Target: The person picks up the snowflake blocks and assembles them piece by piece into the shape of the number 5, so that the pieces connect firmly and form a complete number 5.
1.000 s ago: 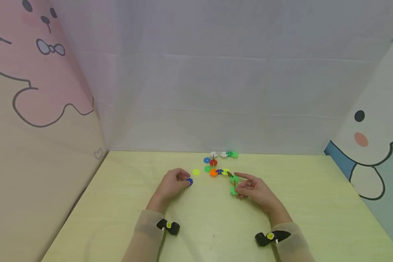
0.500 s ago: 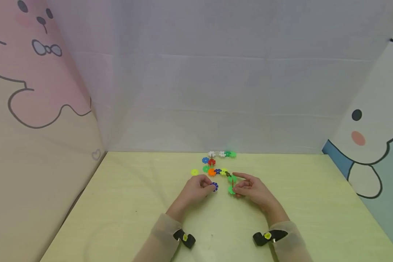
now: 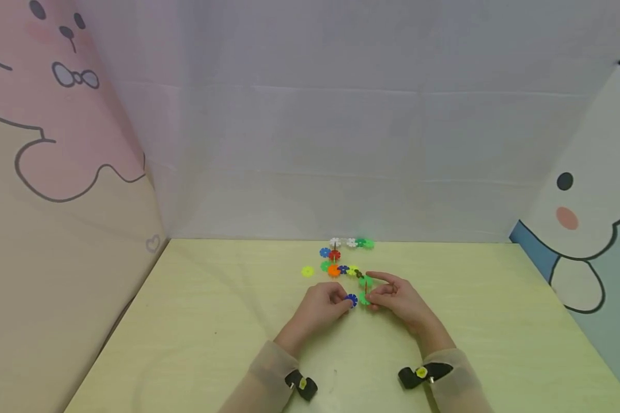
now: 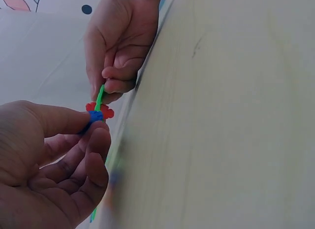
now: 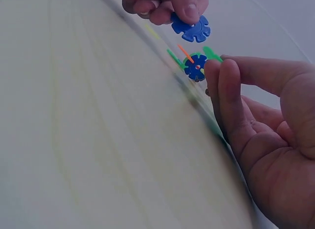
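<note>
My left hand pinches a dark blue notched plastic disc between thumb and fingers. Just to its right, my right hand holds a green notched disc at the near end of a joined chain of such discs. In the left wrist view, the blue disc is close to the green disc, with a red disc behind; whether they touch, I cannot tell. From the right wrist view, the held blue disc appears apart from the chain, and fingertips partly cover the green one.
The chain runs back past an orange disc and a red disc to white and green discs near the table's back edge. Left of it lie a yellow disc, a light blue disc and a green disc.
My left hand has carried the blue disc rightward and slightly nearer me, up beside the green end of the chain. The right hand has stayed nearly still, holding on.
</note>
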Motion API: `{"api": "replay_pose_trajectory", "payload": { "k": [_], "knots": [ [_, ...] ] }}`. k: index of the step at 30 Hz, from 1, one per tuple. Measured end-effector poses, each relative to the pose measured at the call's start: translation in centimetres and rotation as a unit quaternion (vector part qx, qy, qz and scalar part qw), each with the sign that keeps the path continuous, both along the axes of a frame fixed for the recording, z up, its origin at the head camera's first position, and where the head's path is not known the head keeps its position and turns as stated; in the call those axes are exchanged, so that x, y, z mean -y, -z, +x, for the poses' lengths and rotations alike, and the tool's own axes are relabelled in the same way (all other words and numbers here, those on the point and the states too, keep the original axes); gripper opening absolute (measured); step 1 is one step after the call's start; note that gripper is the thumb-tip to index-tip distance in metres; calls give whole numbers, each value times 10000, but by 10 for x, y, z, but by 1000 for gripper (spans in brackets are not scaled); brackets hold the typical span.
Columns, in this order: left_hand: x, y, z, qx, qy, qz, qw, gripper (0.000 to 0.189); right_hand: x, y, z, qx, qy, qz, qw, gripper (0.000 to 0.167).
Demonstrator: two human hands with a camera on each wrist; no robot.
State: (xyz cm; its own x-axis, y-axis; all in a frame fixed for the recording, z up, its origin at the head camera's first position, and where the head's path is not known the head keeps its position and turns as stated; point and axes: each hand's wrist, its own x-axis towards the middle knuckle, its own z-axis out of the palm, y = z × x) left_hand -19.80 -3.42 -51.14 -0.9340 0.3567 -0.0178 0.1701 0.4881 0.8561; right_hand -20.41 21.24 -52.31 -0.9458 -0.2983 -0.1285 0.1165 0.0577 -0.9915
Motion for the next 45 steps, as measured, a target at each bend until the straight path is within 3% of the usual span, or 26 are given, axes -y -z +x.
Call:
{"api": "replay_pose_trajectory", "payload": {
  "k": [22, 33, 45],
  "knots": [
    [-6, -3, 2, -937, 513, -517, 9929, 19, 7, 4, 0, 22, -107, -159, 9998, 65],
    [-6, -4, 1, -1110, 594, -781, 9890, 19, 8, 6, 0, -6, -134, -94, 9999, 69],
    [-7, 0, 1, -1133, 669, -704, 9888, 19, 5, 9, 0, 47, -189, -204, 9996, 70]
  ]
}}
